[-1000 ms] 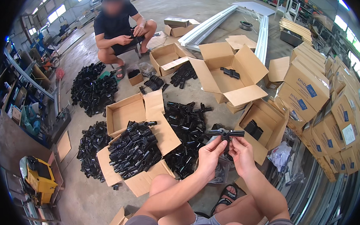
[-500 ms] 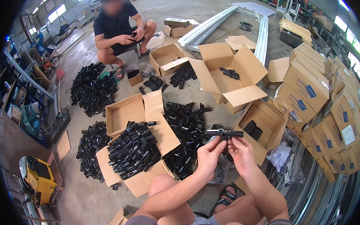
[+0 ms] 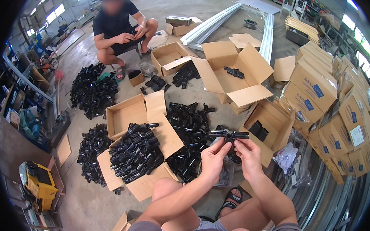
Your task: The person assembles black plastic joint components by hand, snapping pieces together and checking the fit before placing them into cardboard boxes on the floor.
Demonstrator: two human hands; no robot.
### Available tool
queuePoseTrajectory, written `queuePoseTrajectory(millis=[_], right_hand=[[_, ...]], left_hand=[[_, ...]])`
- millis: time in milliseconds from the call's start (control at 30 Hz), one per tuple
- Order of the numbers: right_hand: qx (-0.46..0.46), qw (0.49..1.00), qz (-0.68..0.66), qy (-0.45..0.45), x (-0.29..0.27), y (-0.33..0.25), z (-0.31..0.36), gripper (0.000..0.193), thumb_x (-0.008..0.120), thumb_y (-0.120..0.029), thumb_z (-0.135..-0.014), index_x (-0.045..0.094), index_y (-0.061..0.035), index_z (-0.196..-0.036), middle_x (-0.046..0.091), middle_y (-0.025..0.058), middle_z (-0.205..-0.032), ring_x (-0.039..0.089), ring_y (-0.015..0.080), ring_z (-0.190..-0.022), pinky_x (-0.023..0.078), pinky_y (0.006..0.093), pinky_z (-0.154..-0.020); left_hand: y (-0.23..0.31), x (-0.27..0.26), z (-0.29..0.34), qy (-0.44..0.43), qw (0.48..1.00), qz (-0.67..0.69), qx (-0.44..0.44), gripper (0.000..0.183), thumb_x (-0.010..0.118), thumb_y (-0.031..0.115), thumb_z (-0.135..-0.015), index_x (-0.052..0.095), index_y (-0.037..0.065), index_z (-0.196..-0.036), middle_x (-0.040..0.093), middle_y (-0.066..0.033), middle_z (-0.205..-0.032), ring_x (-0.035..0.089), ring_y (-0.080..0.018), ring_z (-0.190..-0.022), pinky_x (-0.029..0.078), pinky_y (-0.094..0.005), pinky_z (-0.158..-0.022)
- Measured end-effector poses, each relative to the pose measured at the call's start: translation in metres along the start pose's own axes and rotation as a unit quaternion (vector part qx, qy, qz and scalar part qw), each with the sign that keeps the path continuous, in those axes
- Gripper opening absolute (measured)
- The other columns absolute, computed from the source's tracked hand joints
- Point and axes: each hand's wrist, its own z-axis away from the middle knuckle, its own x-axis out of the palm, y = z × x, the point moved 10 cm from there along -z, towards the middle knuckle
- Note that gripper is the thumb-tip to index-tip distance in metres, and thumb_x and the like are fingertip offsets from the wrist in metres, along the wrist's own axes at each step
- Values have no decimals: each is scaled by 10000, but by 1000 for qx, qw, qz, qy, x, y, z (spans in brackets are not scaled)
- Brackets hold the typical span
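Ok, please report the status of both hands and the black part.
Left hand, right hand: both pinching black part. Part raised, roughly level. Nothing seen blocking either hand.

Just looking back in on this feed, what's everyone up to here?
The person's left hand and right hand hold a black two-armed part up between them. A heap of black parts sits among open cardboard flaps to the left, and a black piece lies inside a large open carton ahead. Farther off, a seated co-worker handles a dark item too small to make out.
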Motion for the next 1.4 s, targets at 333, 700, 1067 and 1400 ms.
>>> queuePoseTrajectory(millis=[333,700,1067,1400], right_hand=[[-53,997,64,3,3,-9,1,170,704,-104,-913,704,-29,-1065,684,-4,-906,574,54,-751,422,213,-646],[-55,996,63,15,4,-6,1,175,698,-126,-920,693,-38,-1071,690,2,-929,581,65,-777,431,217,-666],[-118,987,107,18,3,-16,3,147,707,-65,-903,717,-3,-1036,703,16,-928,596,54,-790,460,218,-706],[-115,988,97,38,7,-16,5,129,712,-83,-915,685,23,-984,710,59,-932,647,83,-845,509,228,-782]], left_hand=[[0,-3,0,20,999,-32,8,428,742,83,-893,616,-36,-1285,696,-62,-1145,620,-75,-951,500,-231,-840],[-7,-6,-1,21,1000,-19,4,461,746,85,-890,595,-38,-1307,685,-81,-1180,622,-87,-990,503,-239,-868],[-8,-9,-4,25,999,-22,16,437,737,67,-893,603,-42,-1295,688,-81,-1173,626,-88,-996,503,-238,-879],[-3,-4,-1,18,1000,-5,22,422,728,45,-892,609,-40,-1288,688,-88,-1172,640,-105,-1005,509,-246,-886]])
